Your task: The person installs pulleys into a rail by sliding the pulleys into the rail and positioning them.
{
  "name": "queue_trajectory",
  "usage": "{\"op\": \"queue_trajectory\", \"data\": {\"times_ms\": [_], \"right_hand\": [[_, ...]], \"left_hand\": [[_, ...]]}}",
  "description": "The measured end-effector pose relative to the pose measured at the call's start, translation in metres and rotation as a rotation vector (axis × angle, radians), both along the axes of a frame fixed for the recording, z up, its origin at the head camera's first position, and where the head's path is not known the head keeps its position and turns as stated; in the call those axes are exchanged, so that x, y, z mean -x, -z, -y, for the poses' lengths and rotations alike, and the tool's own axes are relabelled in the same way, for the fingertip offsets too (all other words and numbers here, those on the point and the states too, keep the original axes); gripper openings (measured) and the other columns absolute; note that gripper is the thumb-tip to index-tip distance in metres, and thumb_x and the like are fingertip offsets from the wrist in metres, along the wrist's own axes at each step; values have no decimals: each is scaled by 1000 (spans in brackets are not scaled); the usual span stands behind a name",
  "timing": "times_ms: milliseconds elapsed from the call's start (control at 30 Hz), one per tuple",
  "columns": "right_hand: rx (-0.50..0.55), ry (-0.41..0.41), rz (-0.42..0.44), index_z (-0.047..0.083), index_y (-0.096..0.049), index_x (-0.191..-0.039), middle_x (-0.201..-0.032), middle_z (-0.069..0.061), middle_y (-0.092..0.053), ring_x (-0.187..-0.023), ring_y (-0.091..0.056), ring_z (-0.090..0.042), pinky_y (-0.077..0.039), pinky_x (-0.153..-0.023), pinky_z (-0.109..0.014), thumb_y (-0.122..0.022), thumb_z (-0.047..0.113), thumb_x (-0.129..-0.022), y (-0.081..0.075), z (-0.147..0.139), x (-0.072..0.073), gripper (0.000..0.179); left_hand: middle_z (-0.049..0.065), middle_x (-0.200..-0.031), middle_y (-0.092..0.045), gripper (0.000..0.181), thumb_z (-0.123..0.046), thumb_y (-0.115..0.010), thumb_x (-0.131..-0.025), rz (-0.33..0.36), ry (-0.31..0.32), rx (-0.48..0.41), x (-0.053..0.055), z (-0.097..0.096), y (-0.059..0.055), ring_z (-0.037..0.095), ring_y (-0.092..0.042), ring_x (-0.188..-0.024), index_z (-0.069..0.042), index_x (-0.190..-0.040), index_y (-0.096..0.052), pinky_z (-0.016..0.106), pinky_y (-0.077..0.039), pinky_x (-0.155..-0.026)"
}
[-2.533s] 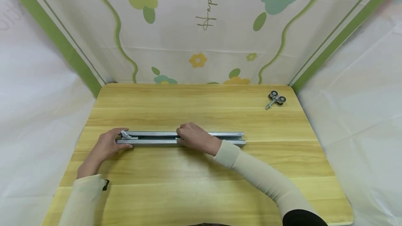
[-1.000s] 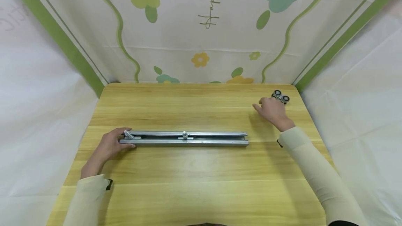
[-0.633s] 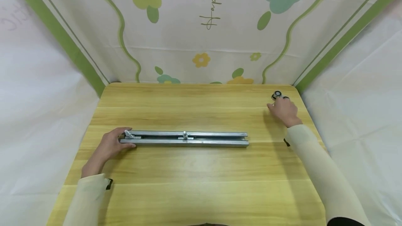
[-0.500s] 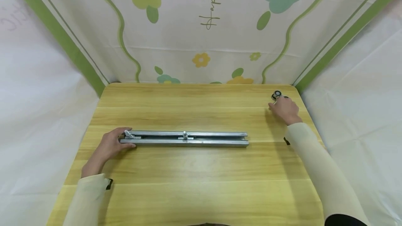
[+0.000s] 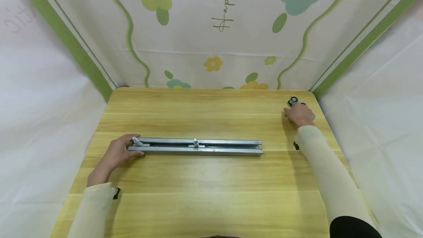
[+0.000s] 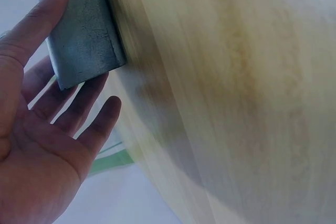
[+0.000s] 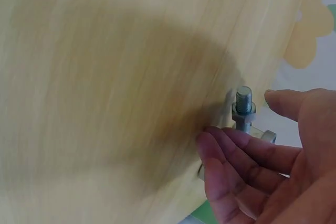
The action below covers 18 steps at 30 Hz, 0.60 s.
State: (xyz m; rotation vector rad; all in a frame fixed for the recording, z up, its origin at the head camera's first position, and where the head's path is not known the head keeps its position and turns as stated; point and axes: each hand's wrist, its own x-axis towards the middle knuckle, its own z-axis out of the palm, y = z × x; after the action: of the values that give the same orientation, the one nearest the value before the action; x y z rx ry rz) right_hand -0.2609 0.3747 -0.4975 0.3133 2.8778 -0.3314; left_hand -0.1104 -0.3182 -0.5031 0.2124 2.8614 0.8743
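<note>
A steel C-channel track (image 5: 231, 152) lies lengthwise on the wooden table, its slot facing up. Two bolts rise from the slot: a tilted bolt (image 5: 137, 141) near the left end and an upright bolt (image 5: 196, 143) around the middle. My left hand (image 5: 116, 152) grips the track's left end, thumb and fingers on opposite sides, as the left wrist view confirms. At the far right, my right hand (image 5: 300, 115) is at a roller trolley (image 5: 293, 100), largely covering it. In the right wrist view, loosely bent fingers lie beside the trolley's threaded bolt (image 7: 243, 100); the thumb stands apart from it.
The wooden table (image 5: 205, 201) has its far edge against a floral cloth backdrop (image 5: 185, 36). White cloth sheets (image 5: 43, 127) hang on the left and right sides. The trolley lies close to the table's far right corner.
My right hand has left the middle of the track, uncovering the bolt there, and reached the trolley at far right. The trolley has stayed in place. My left hand has kept its hold.
</note>
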Motion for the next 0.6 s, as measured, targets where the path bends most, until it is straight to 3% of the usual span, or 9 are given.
{"op": "queue_trajectory", "data": {"times_ms": [200, 500, 600], "right_hand": [[-30, 27, -17, -7, -68, -97, -103, -38, -64, -77, -65, -45, -54, -66, -59, -46, 52, -108, 8, 2, 5, 64], [-46, 64, -18, -11, -64, -103, -106, -37, -62, -86, -65, -49, -53, -67, -58, -45, 39, -104, 11, -1, 4, 54], [-49, 65, -20, -9, -65, -97, -102, -37, -64, -85, -67, -50, -54, -65, -57, -46, 37, -103, 11, -2, 2, 51]], "left_hand": [[35, -142, -59, 74, -23, -94, -82, -2, -5, -2, 0, 0, 2, 58, -55, -129, 5, -141, -62, 70, -47, -106], [35, -142, -59, 74, -23, -94, -81, -10, -6, -9, 1, 0, 5, 58, -55, -129, 5, -141, -62, 70, -46, -106], [35, -142, -59, 74, -23, -94, -81, -10, -8, -12, 0, 0, 4, 58, -55, -130, 5, -141, -62, 70, -46, -106]]}}
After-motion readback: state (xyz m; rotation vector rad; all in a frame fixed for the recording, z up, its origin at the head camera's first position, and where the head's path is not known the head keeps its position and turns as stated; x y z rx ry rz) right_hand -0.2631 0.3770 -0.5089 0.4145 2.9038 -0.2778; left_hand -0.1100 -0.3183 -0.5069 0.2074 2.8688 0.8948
